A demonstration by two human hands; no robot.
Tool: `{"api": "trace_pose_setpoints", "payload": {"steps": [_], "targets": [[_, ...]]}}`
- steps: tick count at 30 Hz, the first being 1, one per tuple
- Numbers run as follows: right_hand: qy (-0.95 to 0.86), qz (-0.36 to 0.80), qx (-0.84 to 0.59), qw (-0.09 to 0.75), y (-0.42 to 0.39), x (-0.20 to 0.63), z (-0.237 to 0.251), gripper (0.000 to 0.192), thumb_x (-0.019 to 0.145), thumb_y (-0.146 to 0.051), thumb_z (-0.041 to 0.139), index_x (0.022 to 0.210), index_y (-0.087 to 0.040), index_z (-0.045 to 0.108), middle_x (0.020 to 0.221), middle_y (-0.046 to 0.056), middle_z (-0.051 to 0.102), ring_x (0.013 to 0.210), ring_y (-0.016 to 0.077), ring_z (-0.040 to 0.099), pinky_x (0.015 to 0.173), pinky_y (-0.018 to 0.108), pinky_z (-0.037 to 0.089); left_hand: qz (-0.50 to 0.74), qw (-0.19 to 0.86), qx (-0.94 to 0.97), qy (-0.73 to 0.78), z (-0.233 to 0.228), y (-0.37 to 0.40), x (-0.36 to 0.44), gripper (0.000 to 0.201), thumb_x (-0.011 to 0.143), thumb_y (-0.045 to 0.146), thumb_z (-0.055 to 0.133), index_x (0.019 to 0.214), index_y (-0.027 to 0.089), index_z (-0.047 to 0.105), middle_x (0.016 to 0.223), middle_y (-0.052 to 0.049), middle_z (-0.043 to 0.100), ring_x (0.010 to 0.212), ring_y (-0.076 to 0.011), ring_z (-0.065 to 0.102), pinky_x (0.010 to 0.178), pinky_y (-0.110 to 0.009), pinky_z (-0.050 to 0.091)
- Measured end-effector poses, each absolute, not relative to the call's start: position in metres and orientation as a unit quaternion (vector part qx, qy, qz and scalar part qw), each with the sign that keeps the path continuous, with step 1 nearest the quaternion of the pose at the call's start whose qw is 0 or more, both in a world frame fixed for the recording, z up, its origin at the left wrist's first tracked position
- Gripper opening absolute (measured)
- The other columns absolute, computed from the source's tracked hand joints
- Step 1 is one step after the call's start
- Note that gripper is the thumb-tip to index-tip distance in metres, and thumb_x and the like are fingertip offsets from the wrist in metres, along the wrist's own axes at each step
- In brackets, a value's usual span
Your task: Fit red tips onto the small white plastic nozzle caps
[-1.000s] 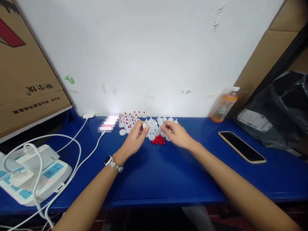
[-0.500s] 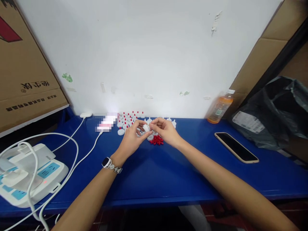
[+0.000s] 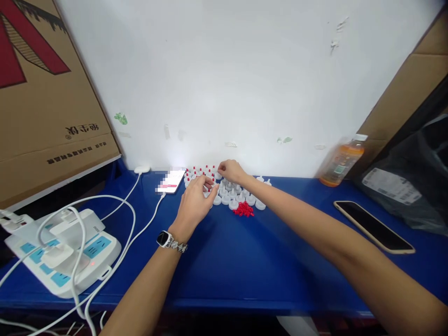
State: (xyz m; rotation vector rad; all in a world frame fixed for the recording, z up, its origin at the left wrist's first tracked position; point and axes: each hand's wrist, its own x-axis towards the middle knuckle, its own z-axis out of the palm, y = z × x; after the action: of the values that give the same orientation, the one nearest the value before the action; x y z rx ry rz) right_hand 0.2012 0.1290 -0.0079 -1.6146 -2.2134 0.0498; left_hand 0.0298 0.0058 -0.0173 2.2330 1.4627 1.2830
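Observation:
Several small white caps point(image 3: 239, 196) lie in a cluster on the blue table point(image 3: 224, 261) near the wall. Behind and left of them stand white caps with red tips point(image 3: 200, 171). A little heap of red pieces point(image 3: 244, 210) lies in front of the cluster. My right hand point(image 3: 231, 171) reaches to the back row, its fingertips pinched on a white cap point(image 3: 217, 176). My left hand point(image 3: 195, 201), with a wristwatch point(image 3: 166, 239) on it, rests at the left edge of the cluster with curled fingers touching the caps; whether it holds one is hidden.
A lit phone point(image 3: 171, 180) on a white cable lies left of the caps. A white power strip point(image 3: 63, 254) with plugs sits at the front left under a cardboard box point(image 3: 45, 107). On the right stand an orange bottle point(image 3: 341, 161), a dark phone point(image 3: 374, 227) and a black bag point(image 3: 409, 186).
The hands were together over a white cap in front of the cluster. They have parted: my right hand went back toward the red-tipped row, my left hand dropped onto the caps. The view shifted.

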Motion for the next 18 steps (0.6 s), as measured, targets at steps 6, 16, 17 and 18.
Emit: {"api": "trace_pose_setpoints", "payload": {"steps": [6,16,17,18], "targets": [[-0.811,0.03,-0.57,0.128,0.132,0.206,-0.005,0.012,0.079,-0.018,0.061,0.078,-0.019,0.073,0.089,0.005,0.076,0.092,0.0212,0.066,0.086,0.031,0.044,0.441,0.098,0.751,0.481,-0.018,0.008,0.03,0.02,0.092,0.041,0.056,0.094,0.021,0.06,0.091,-0.004,0.068,0.086,-0.0206,0.063,0.079,-0.036,0.05],[-0.755,0.015,-0.639,0.147,0.157,0.205,-0.001,0.033,0.085,-0.032,0.059,0.111,-0.015,0.068,0.116,0.016,0.069,0.102,0.0256,0.066,0.084,0.032,0.048,0.388,0.104,0.771,0.495,-0.02,0.006,0.033,0.019,0.095,0.037,0.049,0.094,0.022,0.061,0.094,-0.004,0.069,0.089,-0.0218,0.064,0.075,-0.035,0.048],[-0.752,0.019,-0.642,0.148,0.16,0.203,-0.004,0.03,0.084,-0.032,0.06,0.108,-0.015,0.069,0.114,0.016,0.07,0.101,0.0259,0.066,0.084,0.033,0.048,0.379,0.106,0.779,0.489,-0.021,0.006,0.034,0.018,0.095,0.036,0.048,0.094,0.022,0.061,0.094,-0.004,0.069,0.091,-0.022,0.064,0.076,-0.036,0.048],[-0.75,0.022,-0.643,0.151,0.162,0.202,-0.007,0.027,0.084,-0.03,0.06,0.104,-0.015,0.07,0.112,0.016,0.071,0.1,0.026,0.066,0.084,0.033,0.049,0.371,0.109,0.787,0.481,-0.022,0.006,0.035,0.017,0.095,0.035,0.049,0.094,0.022,0.061,0.094,-0.004,0.069,0.092,-0.0223,0.064,0.077,-0.036,0.048]]}}
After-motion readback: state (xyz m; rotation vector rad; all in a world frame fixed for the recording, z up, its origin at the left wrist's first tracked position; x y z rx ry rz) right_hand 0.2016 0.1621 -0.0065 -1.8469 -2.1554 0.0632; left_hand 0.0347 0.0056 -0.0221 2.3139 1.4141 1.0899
